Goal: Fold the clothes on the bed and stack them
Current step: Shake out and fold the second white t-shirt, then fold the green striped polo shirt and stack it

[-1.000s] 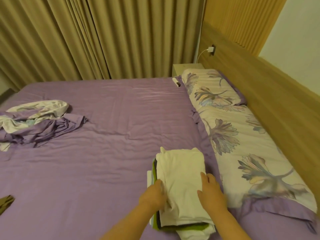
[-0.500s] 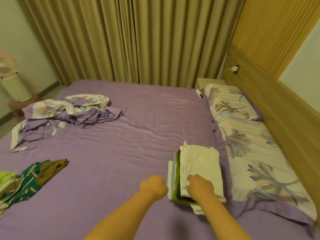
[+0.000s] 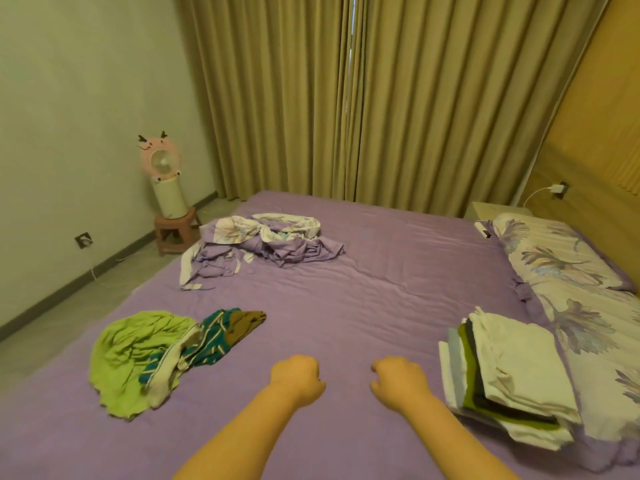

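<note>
Hovering low in the middle of the frame, the left hand [image 3: 297, 380] is balled into a fist, fingers curled under, holding nothing. Just to its right, the right hand [image 3: 400, 380] is curled the same way, knuckles up, also with nothing in it. Both sit over bare purple sheet, a gap between them, neither one touching any cloth; whether they rest on the sheet I cannot tell.

At the right of the frame lies the folded stack [image 3: 509, 379], a white piece on top with green, dark and pale layers showing along its left edge. It sits just beside the flowered pillow [image 3: 568, 271] that runs along the right side of the bed [image 3: 398, 271], and a little apart from the right hand.

At lower left lies an unfolded heap: a lime green garment [image 3: 133, 355] with a teal striped garment [image 3: 221, 332] partly over its right side, the two touching. Higher up, left of centre, a crumpled purple and flowered bedcover [image 3: 263, 247] is bunched on the sheet, well apart from both hands.

In the upper left corner of the room a pink fan [image 3: 161, 164] stands on a small stool [image 3: 175, 230] beside the curtains [image 3: 363, 98].
</note>
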Motion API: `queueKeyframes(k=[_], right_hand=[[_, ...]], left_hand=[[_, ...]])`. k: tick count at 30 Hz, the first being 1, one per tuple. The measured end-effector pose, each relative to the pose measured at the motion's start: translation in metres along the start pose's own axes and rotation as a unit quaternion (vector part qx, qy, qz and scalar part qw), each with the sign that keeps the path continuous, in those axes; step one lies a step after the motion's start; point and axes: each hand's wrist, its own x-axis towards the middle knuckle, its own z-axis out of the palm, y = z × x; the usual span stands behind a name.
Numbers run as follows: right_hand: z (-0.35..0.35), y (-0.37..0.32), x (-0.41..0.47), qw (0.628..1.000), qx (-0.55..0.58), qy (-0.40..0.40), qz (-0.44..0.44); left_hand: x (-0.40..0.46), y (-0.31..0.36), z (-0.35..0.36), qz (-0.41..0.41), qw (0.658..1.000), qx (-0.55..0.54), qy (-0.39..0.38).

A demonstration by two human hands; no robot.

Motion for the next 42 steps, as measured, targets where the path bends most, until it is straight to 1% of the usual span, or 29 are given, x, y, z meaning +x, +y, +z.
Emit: queueKeyframes(k=[6, 9, 13, 16, 22, 28, 33, 38, 42], right_hand=[[0.005, -0.163, -0.015, 0.997, 0.016, -0.010, -0.071], [0.008, -0.231, -0.020, 0.994, 0.022, -0.010, -0.103], [0.006, -0.304, -0.024, 0.988, 0.030, -0.014, -0.148], [0.007, -0.344, -0.021, 0.983, 0.028, -0.011, -0.180], [0.019, -0.381, 0.017, 0.976, 0.036, -0.048, -0.208], [0.034, -0.384, 0.080, 0.972, 0.043, -0.088, -0.215], [0.039, -0.385, 0.127, 0.971, 0.042, -0.123, -0.202], [0.051, -0.398, 0.181, 0.968, 0.039, -0.169, -0.181], [0.068, -0.421, 0.225, 0.966, 0.040, -0.203, -0.155]], left_hand=[[-0.075, -0.140, 0.014, -0.030, 0.998, -0.028, 0.041], [-0.111, -0.201, 0.021, -0.067, 0.995, -0.044, 0.052], [-0.150, -0.265, 0.021, -0.117, 0.987, -0.074, 0.077], [-0.162, -0.301, 0.021, -0.147, 0.980, -0.097, 0.095], [-0.141, -0.339, 0.035, -0.182, 0.971, -0.135, 0.074], [-0.098, -0.363, 0.041, -0.207, 0.967, -0.145, 0.043], [-0.056, -0.380, 0.044, -0.214, 0.961, -0.173, 0.013], [-0.007, -0.412, 0.054, -0.205, 0.959, -0.198, -0.008], [0.044, -0.453, 0.069, -0.170, 0.960, -0.216, -0.041]])
